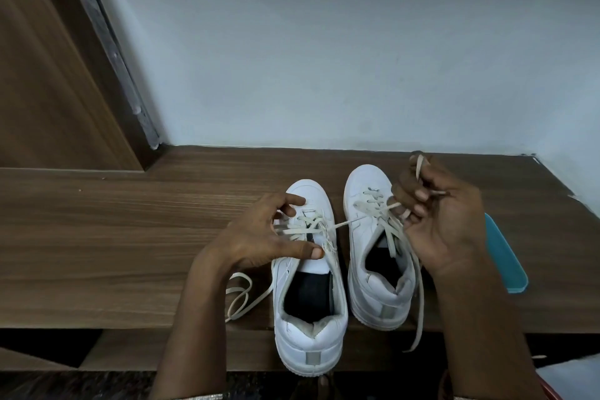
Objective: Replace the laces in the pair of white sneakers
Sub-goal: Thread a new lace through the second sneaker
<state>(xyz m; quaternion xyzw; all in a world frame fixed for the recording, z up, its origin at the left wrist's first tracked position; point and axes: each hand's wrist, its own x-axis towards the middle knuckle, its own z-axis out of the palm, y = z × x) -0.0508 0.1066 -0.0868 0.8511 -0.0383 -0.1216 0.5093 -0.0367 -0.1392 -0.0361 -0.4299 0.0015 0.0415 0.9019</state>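
Two white sneakers stand side by side on a wooden shelf, toes pointing away from me. The left sneaker (pixel 308 295) carries a cream lace (pixel 305 226) loosely crossed over its eyelets, with one end trailing in loops (pixel 242 294) to the left. My left hand (pixel 259 237) rests on this sneaker, thumb pressing the tongue and fingers spread over the lacing. My right hand (pixel 444 217) is raised above the right sneaker (pixel 376 256) and grips a lace strand that stretches taut from the left sneaker. The right sneaker's own lace hangs down its right side (pixel 418 318).
The wooden shelf (pixel 113 237) runs left and right and meets a pale wall behind. A wooden door panel (pixel 48 75) stands at the far left. A flat teal object (pixel 506 256) lies at the right, partly behind my right forearm. The shelf's front edge is close to me.
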